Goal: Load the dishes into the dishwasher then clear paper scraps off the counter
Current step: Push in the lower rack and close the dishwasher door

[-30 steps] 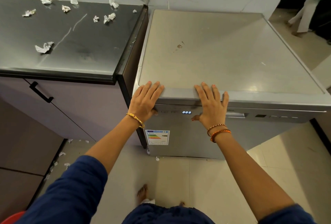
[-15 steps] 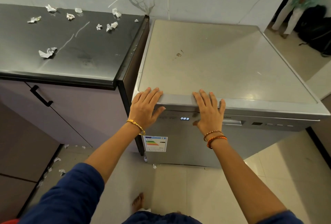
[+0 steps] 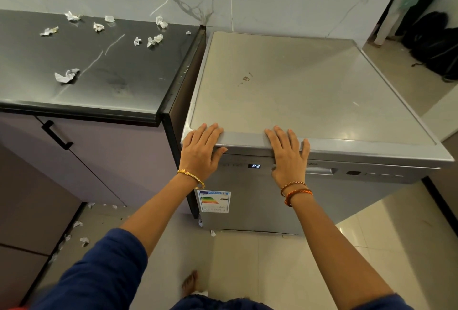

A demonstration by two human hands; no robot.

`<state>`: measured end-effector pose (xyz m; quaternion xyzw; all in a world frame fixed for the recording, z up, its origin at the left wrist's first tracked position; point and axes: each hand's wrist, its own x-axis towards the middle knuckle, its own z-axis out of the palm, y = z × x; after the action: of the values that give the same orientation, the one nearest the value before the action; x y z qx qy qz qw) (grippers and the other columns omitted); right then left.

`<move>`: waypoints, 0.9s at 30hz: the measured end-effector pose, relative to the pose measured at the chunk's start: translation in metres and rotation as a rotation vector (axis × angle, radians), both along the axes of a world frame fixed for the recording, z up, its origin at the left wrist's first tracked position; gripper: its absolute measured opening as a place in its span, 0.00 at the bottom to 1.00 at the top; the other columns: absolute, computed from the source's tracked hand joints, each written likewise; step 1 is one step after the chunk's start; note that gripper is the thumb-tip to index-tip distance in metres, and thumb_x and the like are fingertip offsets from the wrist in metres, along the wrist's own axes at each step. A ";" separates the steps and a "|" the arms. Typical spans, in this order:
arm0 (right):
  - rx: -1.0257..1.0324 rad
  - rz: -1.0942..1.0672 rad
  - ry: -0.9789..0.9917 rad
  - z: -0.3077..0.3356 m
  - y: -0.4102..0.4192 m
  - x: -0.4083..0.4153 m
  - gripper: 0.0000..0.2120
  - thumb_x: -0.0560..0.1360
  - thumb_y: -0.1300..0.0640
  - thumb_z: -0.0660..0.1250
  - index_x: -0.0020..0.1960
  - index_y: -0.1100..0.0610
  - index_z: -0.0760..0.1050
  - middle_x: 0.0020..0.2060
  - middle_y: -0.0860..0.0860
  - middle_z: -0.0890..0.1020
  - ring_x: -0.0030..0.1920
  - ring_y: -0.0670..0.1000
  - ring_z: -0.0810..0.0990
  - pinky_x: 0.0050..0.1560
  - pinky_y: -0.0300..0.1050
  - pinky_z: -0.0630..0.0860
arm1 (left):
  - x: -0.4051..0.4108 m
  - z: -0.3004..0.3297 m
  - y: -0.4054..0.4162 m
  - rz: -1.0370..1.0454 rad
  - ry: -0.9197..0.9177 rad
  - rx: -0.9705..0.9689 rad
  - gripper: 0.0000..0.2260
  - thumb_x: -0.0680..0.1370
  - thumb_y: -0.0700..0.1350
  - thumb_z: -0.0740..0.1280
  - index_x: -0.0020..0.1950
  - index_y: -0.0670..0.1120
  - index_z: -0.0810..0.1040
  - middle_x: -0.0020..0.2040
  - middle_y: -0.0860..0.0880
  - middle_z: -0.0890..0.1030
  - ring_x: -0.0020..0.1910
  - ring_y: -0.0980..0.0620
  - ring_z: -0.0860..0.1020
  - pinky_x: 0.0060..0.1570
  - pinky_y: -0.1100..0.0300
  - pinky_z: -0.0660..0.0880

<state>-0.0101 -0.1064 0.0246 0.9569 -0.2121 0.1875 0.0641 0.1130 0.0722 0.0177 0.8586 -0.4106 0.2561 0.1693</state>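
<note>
A silver dishwasher (image 3: pixel 297 91) stands with its door closed, its front display (image 3: pixel 254 166) reading P2. My left hand (image 3: pixel 202 148) rests flat on the front left edge of its top, thumb under the lip. My right hand (image 3: pixel 288 153) lies flat on the front edge further right, thumb down on the control panel. Several crumpled paper scraps (image 3: pixel 66 75) are scattered over the dark counter (image 3: pixel 104 96) to the left. No dishes are visible.
More paper scraps (image 3: pixel 83 240) lie on the tiled floor beside the lilac cabinet (image 3: pixel 99 161) with a black handle (image 3: pixel 55 136). A marble wall runs behind. Dark bags (image 3: pixel 436 44) sit on the floor at far right. My bare foot (image 3: pixel 189 282) shows below.
The view has tilted slightly so counter and dishwasher sit lower in the frame. Both hands stay on the dishwasher's front edge. The display changed from 888 to P2.
</note>
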 end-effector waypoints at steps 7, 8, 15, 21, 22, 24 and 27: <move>0.004 0.000 -0.012 0.001 0.000 0.000 0.57 0.39 0.69 0.80 0.65 0.51 0.63 0.59 0.53 0.78 0.59 0.61 0.77 0.56 0.67 0.70 | -0.003 0.000 -0.001 -0.005 0.015 -0.026 0.24 0.80 0.59 0.46 0.61 0.44 0.72 0.59 0.44 0.80 0.58 0.41 0.78 0.57 0.48 0.73; 0.006 0.000 -0.012 0.001 0.000 0.000 0.56 0.40 0.69 0.80 0.65 0.51 0.63 0.59 0.54 0.78 0.59 0.61 0.77 0.56 0.67 0.70 | -0.002 0.000 -0.001 -0.007 0.018 -0.023 0.24 0.80 0.59 0.46 0.61 0.44 0.72 0.59 0.43 0.80 0.58 0.41 0.78 0.57 0.48 0.73; 0.207 0.060 -0.004 0.012 0.001 -0.009 0.45 0.55 0.71 0.76 0.70 0.54 0.67 0.68 0.55 0.71 0.69 0.61 0.66 0.67 0.66 0.56 | 0.000 0.007 0.002 -0.037 -0.004 0.020 0.24 0.80 0.57 0.48 0.59 0.43 0.75 0.56 0.44 0.81 0.55 0.42 0.80 0.54 0.49 0.75; 0.536 0.048 -0.125 0.040 0.001 -0.004 0.29 0.58 0.64 0.75 0.60 0.54 0.76 0.58 0.53 0.79 0.58 0.57 0.75 0.57 0.48 0.66 | 0.032 0.024 0.028 -0.358 -0.091 0.091 0.18 0.73 0.52 0.60 0.54 0.41 0.79 0.51 0.43 0.83 0.48 0.45 0.82 0.46 0.53 0.79; 0.597 0.024 -0.178 0.043 0.003 0.000 0.26 0.59 0.66 0.73 0.56 0.54 0.78 0.53 0.53 0.80 0.53 0.56 0.77 0.53 0.45 0.69 | 0.038 0.028 0.033 -0.392 -0.079 0.102 0.18 0.72 0.52 0.61 0.53 0.42 0.80 0.50 0.45 0.83 0.45 0.46 0.83 0.43 0.55 0.79; 0.781 0.001 -0.280 0.048 0.012 0.013 0.20 0.62 0.69 0.70 0.51 0.54 0.80 0.47 0.51 0.82 0.47 0.52 0.77 0.49 0.44 0.73 | 0.051 0.036 0.042 -0.412 -0.046 0.092 0.18 0.71 0.56 0.62 0.47 0.44 0.81 0.44 0.48 0.83 0.39 0.50 0.82 0.35 0.59 0.79; 1.031 0.061 -0.385 0.057 0.036 0.041 0.19 0.65 0.75 0.63 0.49 0.55 0.79 0.46 0.51 0.81 0.46 0.48 0.76 0.46 0.35 0.76 | 0.067 0.044 0.054 -0.429 -0.042 0.044 0.18 0.72 0.60 0.62 0.39 0.46 0.81 0.36 0.52 0.82 0.32 0.53 0.80 0.26 0.62 0.76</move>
<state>0.0312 -0.0702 0.0811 0.8184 -0.2566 0.2328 -0.4584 0.1798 0.1260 0.0617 0.7495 -0.5928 0.2231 0.1925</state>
